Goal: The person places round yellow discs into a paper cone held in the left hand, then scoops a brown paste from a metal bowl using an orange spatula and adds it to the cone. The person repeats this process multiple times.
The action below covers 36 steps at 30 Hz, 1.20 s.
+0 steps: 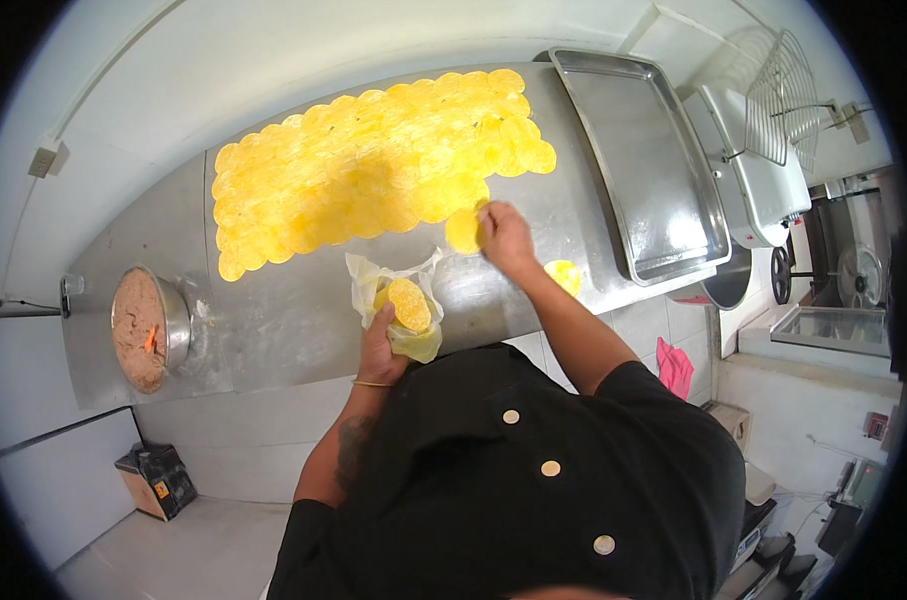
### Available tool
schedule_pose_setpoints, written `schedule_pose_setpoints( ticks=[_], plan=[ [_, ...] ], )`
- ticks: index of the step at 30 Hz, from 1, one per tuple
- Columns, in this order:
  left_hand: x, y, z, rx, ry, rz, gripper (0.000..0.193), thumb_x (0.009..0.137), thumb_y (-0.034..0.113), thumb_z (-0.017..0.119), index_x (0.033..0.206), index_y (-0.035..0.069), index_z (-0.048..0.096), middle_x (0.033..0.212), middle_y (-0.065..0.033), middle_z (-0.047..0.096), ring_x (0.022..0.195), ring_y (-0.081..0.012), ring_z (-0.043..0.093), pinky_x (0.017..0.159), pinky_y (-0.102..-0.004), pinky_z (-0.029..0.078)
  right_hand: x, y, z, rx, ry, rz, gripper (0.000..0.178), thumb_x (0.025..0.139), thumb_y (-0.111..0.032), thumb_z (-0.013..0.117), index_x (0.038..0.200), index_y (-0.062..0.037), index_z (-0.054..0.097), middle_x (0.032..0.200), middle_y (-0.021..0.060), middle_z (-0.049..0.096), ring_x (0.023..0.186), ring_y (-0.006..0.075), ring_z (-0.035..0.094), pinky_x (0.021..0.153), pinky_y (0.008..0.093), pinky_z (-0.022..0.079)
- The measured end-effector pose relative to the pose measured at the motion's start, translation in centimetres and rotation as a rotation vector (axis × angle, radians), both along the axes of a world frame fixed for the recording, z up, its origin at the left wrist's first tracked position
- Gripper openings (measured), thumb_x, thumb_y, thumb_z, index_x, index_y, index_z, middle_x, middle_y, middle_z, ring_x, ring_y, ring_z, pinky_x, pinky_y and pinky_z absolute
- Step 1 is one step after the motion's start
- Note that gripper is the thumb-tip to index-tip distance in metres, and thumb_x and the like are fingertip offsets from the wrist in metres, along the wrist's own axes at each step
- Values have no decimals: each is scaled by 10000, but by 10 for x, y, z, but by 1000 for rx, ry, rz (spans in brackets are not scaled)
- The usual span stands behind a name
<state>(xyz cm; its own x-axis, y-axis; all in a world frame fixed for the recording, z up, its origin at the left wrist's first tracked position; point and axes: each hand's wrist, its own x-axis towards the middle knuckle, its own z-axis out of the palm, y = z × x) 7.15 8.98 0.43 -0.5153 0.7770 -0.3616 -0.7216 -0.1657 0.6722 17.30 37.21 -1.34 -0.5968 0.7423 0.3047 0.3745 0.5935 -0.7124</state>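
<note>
L hand curled snugly round plastic bag w/ yellow rounds in it, close to body. Metal bowl of pinkish mix at L end of table. Loose round just R of R wrist. R hand, fingers bunched, at R edge of single round; can't tell if pinching or pressing. Beyond: big patch of overlapping rounds, metal tray to R.

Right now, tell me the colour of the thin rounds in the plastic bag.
Yellow: the thin rounds in the plastic bag show best in the head view.
</note>
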Motion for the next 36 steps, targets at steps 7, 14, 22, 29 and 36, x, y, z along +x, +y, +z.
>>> schedule_pose_setpoints(
  ticks=[7,14,22,29,36],
  plan=[
    [2,2,2,23,-143,42,539,1048,196,661,1540,107,460,1450,-97,599,1325,-294,613,1142,-498,501,-10,77,4,71,-182,-111,177,1009,-181,645,1096,-41,711,1059,230,699,985,433,681,884,509,552],
    [7,9,9,16,-19,31,545,1052,220,655,1548,108,456,1450,-98,599,1321,-288,618,1138,-489,504,-13,66,22,159,-20,-70,248,971,-223,712,1137,-40,703,1044,220,691,975,435,677,874,502,552],
    [-4,43,16,61,-89,-1,540,1055,244,658,1534,90,460,1388,-90,622,1254,-248,638,1077,-441,537,1,-84,88,-259,-21,566,330,865,-269,882,985,-35,681,931,123,655,803,254,642,714,375,534],
    [-5,49,26,40,104,-49,506,1052,215,663,1505,84,479,1359,-84,630,1238,-230,636,1066,-400,536,9,-79,92,-356,11,567,255,900,-190,849,1051,-31,719,941,118,671,815,252,671,726,360,544],
    [0,52,25,39,184,-29,503,1045,169,668,1503,92,476,1358,-85,632,1218,-235,652,1051,-415,551,18,-82,86,-380,117,548,122,939,-115,779,1000,-30,715,891,89,685,807,199,663,713,343,534]
  ],
)
